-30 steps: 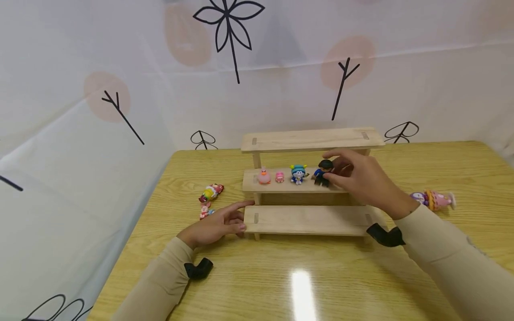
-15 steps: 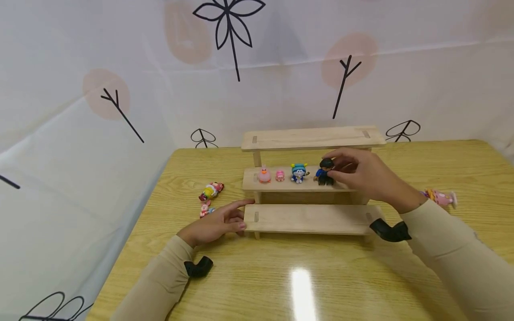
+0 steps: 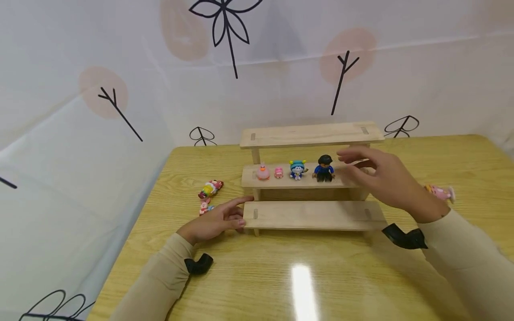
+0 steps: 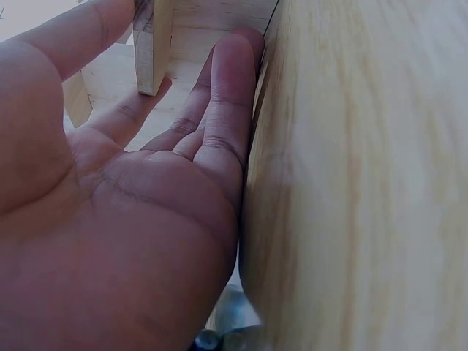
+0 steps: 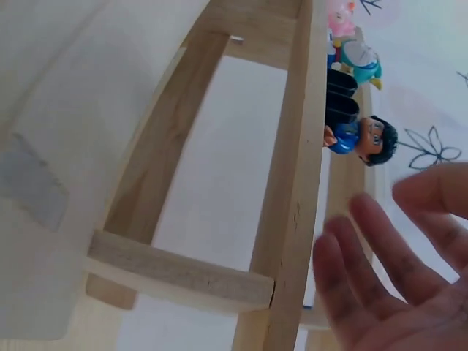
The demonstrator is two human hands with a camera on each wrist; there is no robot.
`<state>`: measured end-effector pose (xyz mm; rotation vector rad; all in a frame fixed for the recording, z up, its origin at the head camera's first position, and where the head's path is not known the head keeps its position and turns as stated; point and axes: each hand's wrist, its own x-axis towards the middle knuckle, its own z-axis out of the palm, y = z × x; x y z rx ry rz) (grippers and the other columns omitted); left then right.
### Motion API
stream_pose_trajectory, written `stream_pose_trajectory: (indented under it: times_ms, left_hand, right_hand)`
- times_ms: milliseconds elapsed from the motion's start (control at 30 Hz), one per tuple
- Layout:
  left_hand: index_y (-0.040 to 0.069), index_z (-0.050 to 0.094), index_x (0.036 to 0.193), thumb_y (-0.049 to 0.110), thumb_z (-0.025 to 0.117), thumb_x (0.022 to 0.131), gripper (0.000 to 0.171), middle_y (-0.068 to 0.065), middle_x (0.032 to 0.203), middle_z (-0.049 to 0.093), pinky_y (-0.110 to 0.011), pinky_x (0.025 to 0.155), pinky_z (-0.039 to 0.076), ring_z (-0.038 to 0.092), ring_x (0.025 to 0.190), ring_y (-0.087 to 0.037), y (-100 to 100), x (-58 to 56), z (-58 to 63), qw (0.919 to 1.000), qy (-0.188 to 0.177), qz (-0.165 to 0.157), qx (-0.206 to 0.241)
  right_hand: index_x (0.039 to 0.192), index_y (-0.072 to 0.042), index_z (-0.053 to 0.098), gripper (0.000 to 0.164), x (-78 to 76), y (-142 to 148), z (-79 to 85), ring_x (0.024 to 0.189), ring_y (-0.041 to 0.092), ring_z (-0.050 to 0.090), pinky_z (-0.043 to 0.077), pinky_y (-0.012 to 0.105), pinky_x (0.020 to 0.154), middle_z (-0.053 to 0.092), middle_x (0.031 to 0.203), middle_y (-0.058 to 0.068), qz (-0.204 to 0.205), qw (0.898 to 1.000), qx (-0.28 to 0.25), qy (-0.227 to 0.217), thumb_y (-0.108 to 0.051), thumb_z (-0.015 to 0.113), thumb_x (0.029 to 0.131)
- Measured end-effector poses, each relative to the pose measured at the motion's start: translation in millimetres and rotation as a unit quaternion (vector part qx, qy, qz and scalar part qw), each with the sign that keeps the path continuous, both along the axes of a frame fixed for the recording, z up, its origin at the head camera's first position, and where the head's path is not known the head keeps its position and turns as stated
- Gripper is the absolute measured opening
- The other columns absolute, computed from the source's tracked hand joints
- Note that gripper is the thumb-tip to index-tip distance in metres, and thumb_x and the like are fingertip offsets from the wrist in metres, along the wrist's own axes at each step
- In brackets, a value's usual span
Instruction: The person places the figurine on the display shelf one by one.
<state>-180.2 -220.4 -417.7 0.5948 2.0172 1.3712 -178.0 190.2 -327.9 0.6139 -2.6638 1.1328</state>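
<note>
A three-tier wooden display stand (image 3: pixel 313 215) stands on the table. On its middle shelf sit a pink bird-like figure (image 3: pixel 263 173), a small pink figure (image 3: pixel 279 173), a figure in a teal horned hat (image 3: pixel 297 170) and a black-haired toy figure (image 3: pixel 324 168) in a blue top. Just right of the black-haired one, my right hand (image 3: pixel 381 178) hovers with fingers spread apart, holding nothing. My left hand (image 3: pixel 214 224) touches the left end of the lowest shelf with thumb and forefinger. In the left wrist view its fingers lie fairly straight beside a wooden leg (image 4: pixel 152 58).
Left of the stand lie a colourful figure (image 3: pixel 210 189) and, partly behind my left hand, a small red-and-white figure (image 3: pixel 205 207). A pink toy (image 3: pixel 441 192) lies to the right, partly hidden by my right arm. A patterned cloth (image 3: pixel 289 89) hangs behind the table.
My right hand has let go of the black-haired toy figure and moved off to the right. The figure now sits facing forward on the middle shelf. My left hand stays put.
</note>
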Motion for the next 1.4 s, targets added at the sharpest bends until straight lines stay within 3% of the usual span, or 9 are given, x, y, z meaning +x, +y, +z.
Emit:
stream_pose_trajectory:
  times_ms: [233, 367, 467, 600, 733, 1067, 1233, 1333, 1400]
  left_hand:
    - [0.035, 0.026, 0.158, 0.029, 0.058, 0.103, 0.064, -0.017, 0.130, 0.056, -0.036, 0.097, 0.052, 0.067, 0.104, -0.026, -2, -1.3, -2.2, 1.0000, 0.000, 0.000, 0.002]
    - [0.032, 0.025, 0.159, 0.027, 0.057, 0.103, 0.064, -0.018, 0.130, 0.056, -0.036, 0.096, 0.053, 0.067, 0.104, -0.026, -3, -1.7, -1.4, 1.0000, 0.004, -0.002, 0.003]
    - [0.030, 0.025, 0.159, 0.026, 0.057, 0.104, 0.064, -0.019, 0.130, 0.056, -0.038, 0.097, 0.053, 0.066, 0.105, -0.027, -3, -1.3, -0.3, 1.0000, 0.002, -0.004, 0.008]
    - [0.030, 0.026, 0.159, 0.024, 0.057, 0.104, 0.064, -0.020, 0.132, 0.055, -0.040, 0.097, 0.053, 0.066, 0.105, -0.028, -1, -1.2, -0.5, 0.9999, -0.001, -0.005, 0.013]
    - [0.029, 0.025, 0.159, 0.025, 0.056, 0.104, 0.064, -0.020, 0.132, 0.056, -0.039, 0.097, 0.052, 0.066, 0.105, -0.027, -1, -1.7, -0.8, 0.9999, 0.001, -0.005, 0.010]
    - [0.030, 0.025, 0.159, 0.026, 0.055, 0.105, 0.062, -0.020, 0.132, 0.056, -0.040, 0.098, 0.052, 0.065, 0.106, -0.028, -2, -0.1, -0.1, 0.9999, -0.002, -0.008, 0.011]
    - [0.030, 0.025, 0.159, 0.026, 0.055, 0.105, 0.063, -0.019, 0.134, 0.056, -0.038, 0.097, 0.052, 0.065, 0.108, -0.028, -1, 0.6, -0.1, 0.9998, -0.007, -0.007, 0.017]
    - [0.031, 0.025, 0.159, 0.027, 0.056, 0.104, 0.063, -0.019, 0.135, 0.055, -0.037, 0.096, 0.053, 0.064, 0.110, -0.027, -1, 0.7, -0.4, 0.9997, -0.013, -0.006, 0.019]
    - [0.031, 0.025, 0.159, 0.027, 0.056, 0.104, 0.064, -0.019, 0.136, 0.054, -0.036, 0.096, 0.053, 0.063, 0.112, -0.026, -1, 0.7, -0.5, 0.9996, -0.018, -0.003, 0.020]
  right_hand:
    - [0.124, -0.014, 0.069, 0.025, 17.5, 8, -12.6, 0.103, -0.015, 0.053, 0.038, 0.002, 0.085, 0.068, 0.120, 0.004, -0.046, 0.995, -0.035, 0.081, -0.011, 0.060, 0.100]
    - [0.119, -0.011, 0.071, 0.024, 22.0, 12, -18.4, 0.098, -0.015, 0.055, 0.042, 0.007, 0.070, 0.069, 0.114, -0.005, -0.058, 0.990, -0.043, 0.124, -0.006, 0.060, 0.099]
    - [0.119, -0.013, 0.072, 0.024, 24.4, 17, -20.8, 0.098, -0.015, 0.054, 0.041, 0.007, 0.068, 0.066, 0.115, -0.017, -0.073, 0.991, -0.043, 0.107, -0.008, 0.061, 0.099]
    - [0.119, -0.016, 0.072, 0.025, 28.7, 25, -23.7, 0.098, -0.015, 0.052, 0.037, 0.005, 0.078, 0.066, 0.116, -0.017, -0.089, 0.990, -0.026, 0.103, -0.009, 0.060, 0.099]
    - [0.119, -0.015, 0.072, 0.026, 32.1, 34, -26.2, 0.094, -0.015, 0.051, 0.040, 0.005, 0.070, 0.063, 0.114, -0.023, -0.092, 0.988, -0.011, 0.127, -0.007, 0.060, 0.098]
    - [0.125, -0.011, 0.069, 0.028, 27.5, 67, -31.4, 0.097, -0.019, 0.048, 0.038, 0.009, 0.053, 0.053, 0.114, -0.038, -0.117, 0.989, -0.024, 0.087, -0.009, 0.056, 0.100]
    - [0.127, -0.008, 0.067, 0.028, 20.3, 85, -36.9, 0.097, -0.016, 0.048, 0.036, 0.021, 0.044, 0.062, 0.118, -0.007, -0.133, 0.989, 0.015, 0.062, -0.015, 0.054, 0.103]
    - [0.129, -0.005, 0.064, 0.031, 15.9, 98, -38.8, 0.110, 0.016, 0.058, 0.035, 0.025, 0.044, 0.060, 0.127, 0.020, -0.141, 0.988, 0.052, 0.027, -0.018, 0.050, 0.105]
    - [0.131, -0.005, 0.062, 0.033, 12.8, 105, -40.2, 0.114, 0.044, 0.054, 0.035, 0.028, 0.043, 0.056, 0.133, 0.025, -0.152, 0.985, 0.079, -0.001, -0.021, 0.048, 0.106]
